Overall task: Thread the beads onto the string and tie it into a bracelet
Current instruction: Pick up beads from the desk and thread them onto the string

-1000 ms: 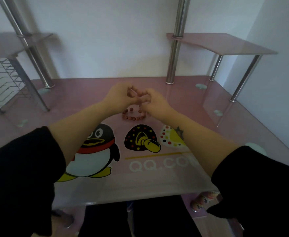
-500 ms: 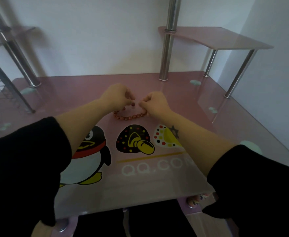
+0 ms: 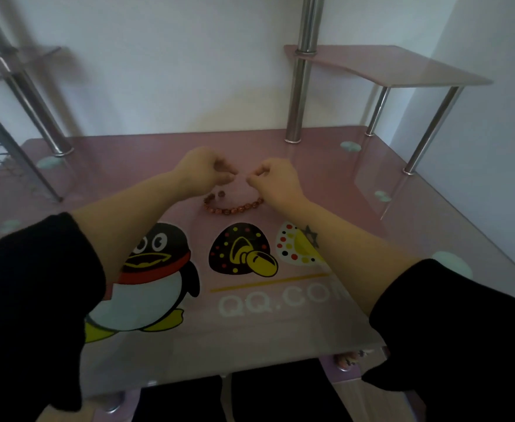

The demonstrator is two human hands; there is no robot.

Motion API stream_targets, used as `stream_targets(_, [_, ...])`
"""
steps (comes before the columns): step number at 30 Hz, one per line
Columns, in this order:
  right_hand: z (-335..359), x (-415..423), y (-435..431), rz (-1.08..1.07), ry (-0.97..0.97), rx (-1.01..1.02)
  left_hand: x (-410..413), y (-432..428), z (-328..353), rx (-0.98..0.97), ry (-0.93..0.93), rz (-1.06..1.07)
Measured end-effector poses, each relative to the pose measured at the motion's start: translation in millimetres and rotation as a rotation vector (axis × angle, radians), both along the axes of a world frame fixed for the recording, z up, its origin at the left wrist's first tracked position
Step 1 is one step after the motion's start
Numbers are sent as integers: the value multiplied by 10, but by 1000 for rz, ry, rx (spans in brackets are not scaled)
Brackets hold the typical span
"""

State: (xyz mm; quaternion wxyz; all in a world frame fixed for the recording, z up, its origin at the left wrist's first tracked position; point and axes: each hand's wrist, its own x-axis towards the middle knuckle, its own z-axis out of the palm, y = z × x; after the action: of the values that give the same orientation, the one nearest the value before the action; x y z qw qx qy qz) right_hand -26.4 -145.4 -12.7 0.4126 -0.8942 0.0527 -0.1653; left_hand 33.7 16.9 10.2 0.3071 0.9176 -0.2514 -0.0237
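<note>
So the person's got both arms stretched out over the pink glass surface (image 3: 326,184), black sleeves (image 3: 28,284) pushed up to about the elbows. The left hand (image 3: 203,172) and the right hand (image 3: 276,181) hover close together near the middle, apart with a small gap between them. Each one has its thumb and forefinger pinched together and the rest of the fingers curled in. It looks like they're pinching the two ends of the string, but honestly the string is too fine for me to actually see. The reddish-brown beads (image 3: 235,207) lie on the glass right below the hands in a shallow curve. The right end of the row runs under the right hand, and the left end hooks up toward the left hand, with one bead (image 3: 221,194) sitting a bit apart from the others. Closer to the person there's a big penguin print (image 3: 152,284) and a dark spotted cartoon print (image 3: 241,251) on the glass. At the back right a chrome post (image 3: 300,86) holds up a raised pink shelf (image 3: 387,68).
</note>
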Motion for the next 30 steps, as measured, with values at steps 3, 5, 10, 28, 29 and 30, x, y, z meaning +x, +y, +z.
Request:
stream_targets(3, [34,-21,62,17,-19,6,-108,149,58,-136,105,-10])
stream_targets(5, [51,-54,101,36,-30,8,-162,215,60,-179,152,-3])
stream_targets(10, [29,-116,165,101,-60,-20,-254,317,-32,-339,322,33])
stream_targets(28, [-35,-161,231,89,-151,-294,-315,369,-136,-595,514,25])
stream_targets(29, [-30,-168,233,85,-160,-306,-316,369,-137,-597,519,26])
stream_targets(30, [-26,-174,234,83,-167,-315,-317,368,-137,-595,521,24])
